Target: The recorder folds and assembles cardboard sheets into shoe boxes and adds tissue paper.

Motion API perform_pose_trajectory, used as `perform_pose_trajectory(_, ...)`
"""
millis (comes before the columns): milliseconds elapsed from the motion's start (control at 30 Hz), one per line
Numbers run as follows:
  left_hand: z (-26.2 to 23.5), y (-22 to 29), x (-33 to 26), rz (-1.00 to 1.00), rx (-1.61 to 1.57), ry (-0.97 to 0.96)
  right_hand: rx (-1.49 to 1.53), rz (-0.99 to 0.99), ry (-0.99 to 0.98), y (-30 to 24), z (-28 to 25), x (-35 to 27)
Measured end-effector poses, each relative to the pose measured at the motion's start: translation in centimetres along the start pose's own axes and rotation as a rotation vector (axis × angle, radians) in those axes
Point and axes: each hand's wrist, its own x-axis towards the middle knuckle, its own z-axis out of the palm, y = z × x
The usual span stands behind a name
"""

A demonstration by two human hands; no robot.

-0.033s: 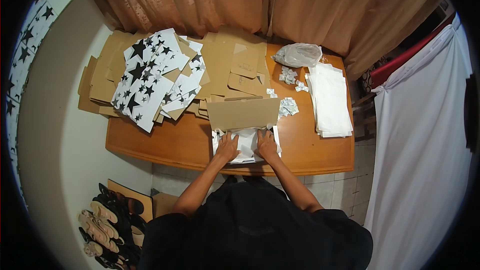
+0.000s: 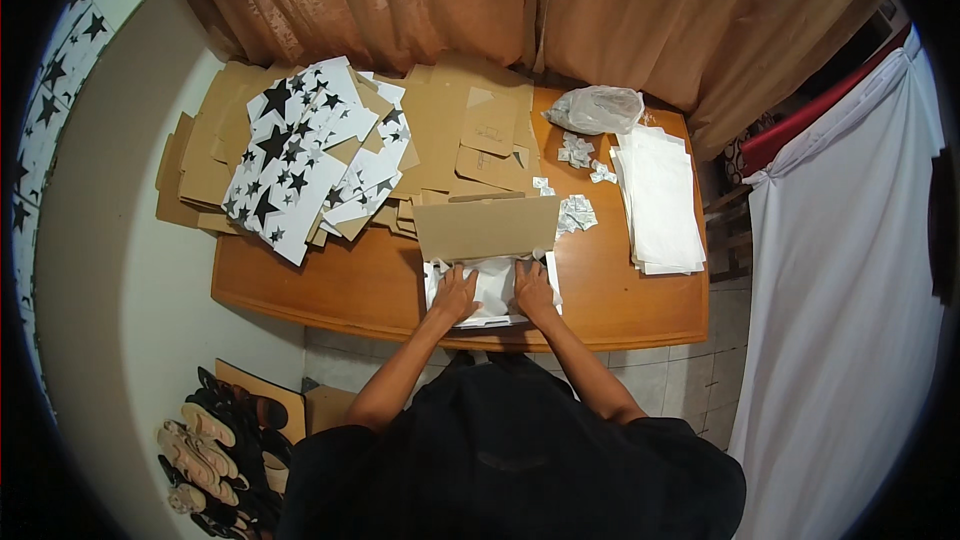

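Note:
A cardboard box point(image 2: 487, 230) stands at the table's front edge, its brown-lined lid raised at the back. White tissue paper point(image 2: 493, 285) lines the inside. My left hand point(image 2: 457, 292) rests on the paper at the box's left side, fingers stretched forward and thumb apart. On the right side, my right hand point(image 2: 534, 288) lies on the paper in the same way, fingers extended. Neither hand grips anything that I can see. Whatever may lie beneath the paper is hidden.
Star-patterned white cardboard pieces point(image 2: 290, 165) and flat brown cardboard point(image 2: 430, 120) cover the table's left and back. Small white packets point(image 2: 576, 213) lie right of the lid, below a clear plastic bag point(image 2: 597, 109). A white paper stack point(image 2: 660, 200) sits far right; shoes point(image 2: 205, 450) stand lower left.

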Motion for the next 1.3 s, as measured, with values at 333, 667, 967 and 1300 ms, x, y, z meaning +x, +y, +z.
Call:
perform_pose_trajectory(333,1.3,-0.3,1.5,-0.013,-0.024,-0.166,0.056,0.027,-0.210,0.5,1.5,0.0)
perform_pose_trajectory(667,3.7,-2.2,1.3,0.055,-0.027,-0.011,0.166,-0.010,-0.549,-0.4,0.0,0.5)
perform_pose_trajectory(967,0.5,-0.7,1.8,-0.137,-0.148,-0.203,0.500,0.154,-0.574,-1.1,-2.2,1.6)
perform_pose_trajectory(1300,1.7,-1.4,1.3,-0.184,-0.084,-0.256,0.442,0.230,-0.538,0.0,-2.7,1.2)
